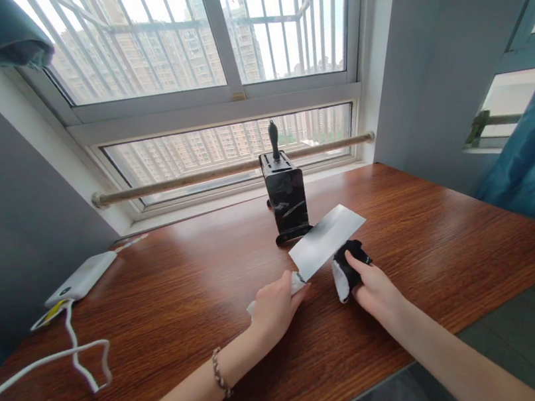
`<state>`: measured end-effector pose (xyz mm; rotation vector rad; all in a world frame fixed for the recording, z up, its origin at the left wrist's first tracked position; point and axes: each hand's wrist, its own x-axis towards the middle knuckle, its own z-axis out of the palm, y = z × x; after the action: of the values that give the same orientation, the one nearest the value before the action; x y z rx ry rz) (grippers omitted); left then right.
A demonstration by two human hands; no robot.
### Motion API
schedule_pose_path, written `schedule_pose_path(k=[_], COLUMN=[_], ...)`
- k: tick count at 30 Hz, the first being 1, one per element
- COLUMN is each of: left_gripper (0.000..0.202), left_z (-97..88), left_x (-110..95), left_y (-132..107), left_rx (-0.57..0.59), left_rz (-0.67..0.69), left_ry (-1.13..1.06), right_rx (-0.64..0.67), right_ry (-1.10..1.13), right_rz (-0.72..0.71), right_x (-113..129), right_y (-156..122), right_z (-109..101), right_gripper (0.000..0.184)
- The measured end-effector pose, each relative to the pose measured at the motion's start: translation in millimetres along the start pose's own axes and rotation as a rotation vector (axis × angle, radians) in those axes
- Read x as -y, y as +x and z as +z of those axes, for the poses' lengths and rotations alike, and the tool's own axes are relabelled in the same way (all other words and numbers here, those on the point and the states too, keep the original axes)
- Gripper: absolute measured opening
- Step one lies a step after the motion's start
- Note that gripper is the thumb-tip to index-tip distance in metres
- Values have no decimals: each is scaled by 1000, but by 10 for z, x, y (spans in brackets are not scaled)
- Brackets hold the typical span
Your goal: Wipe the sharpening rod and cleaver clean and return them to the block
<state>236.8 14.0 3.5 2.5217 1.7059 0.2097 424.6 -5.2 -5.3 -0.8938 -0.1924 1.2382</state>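
Cleaver (328, 240), broad and rectangular, is held low over the wooden table (185, 293), just in front of the person. Its flat steel blade slopes up and away to the right. The left hand (276, 306) is closed around the pale handle at the blade's lower end, with the fingers wrapped tight and a beaded bracelet (219, 372) on the wrist. The right hand (374, 288) has its fingers bunched on a black-and-white cloth (348, 269), gripping it right under the blade's near edge. The cloth seems to touch the steel, though the angle makes that hard to confirm.

Just behind the blade stands a black knife block (287, 194), with one dark handle (273, 138) sticking up from its top. Well off to the left lies a white power bank (82, 276), and its white cable (76, 353) loops across the wood towards the near edge. A wooden rod (193, 176) runs along the barred window behind the table.
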Motion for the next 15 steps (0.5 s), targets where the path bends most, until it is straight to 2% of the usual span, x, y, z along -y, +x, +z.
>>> schedule_pose_path(k=[4, 7, 11, 15], left_gripper=[26, 20, 20, 20], left_z=[13, 25, 50, 62], left_x=[-4, -9, -24, -38], left_y=[-14, -28, -46, -51], left_rx=[18, 15, -6, -17], left_rz=[15, 37, 62, 70], left_ry=[3, 14, 23, 32], right_rx=[100, 111, 111, 155], right_ry=[-15, -19, -42, -57], right_rz=[126, 184, 236, 232], right_x=[-323, -447, -458, -368], right_y=[-244, -284, -224, -197], right_z=[223, 301, 268, 206], right_gripper=[27, 27, 19, 17])
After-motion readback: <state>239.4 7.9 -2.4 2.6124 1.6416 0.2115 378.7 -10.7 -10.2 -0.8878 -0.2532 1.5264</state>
